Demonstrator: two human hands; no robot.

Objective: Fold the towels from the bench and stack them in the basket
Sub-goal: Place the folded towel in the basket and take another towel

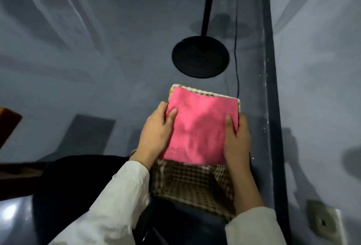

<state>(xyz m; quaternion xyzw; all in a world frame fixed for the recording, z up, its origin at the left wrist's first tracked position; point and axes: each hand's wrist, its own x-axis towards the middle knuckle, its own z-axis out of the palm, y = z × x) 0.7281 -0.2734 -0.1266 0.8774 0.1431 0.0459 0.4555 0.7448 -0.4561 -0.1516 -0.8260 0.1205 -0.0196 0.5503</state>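
A folded pink towel [199,127] sits over the mouth of a checked fabric basket [187,182] on the grey floor. My left hand [158,133] grips the towel's left edge, thumb on top and fingers underneath. My right hand [236,139] grips its right edge the same way. The towel covers the far half of the basket. The basket's near checked lining shows below the towel. I cannot tell whether the towel rests on the basket or hangs just above it.
A black round stand base [200,57] with an upright pole stands on the floor beyond the basket, and a thin black cable [237,64] runs beside it. A dark skirting strip [273,108] and wall lie to the right. A wooden edge [7,125] shows far left.
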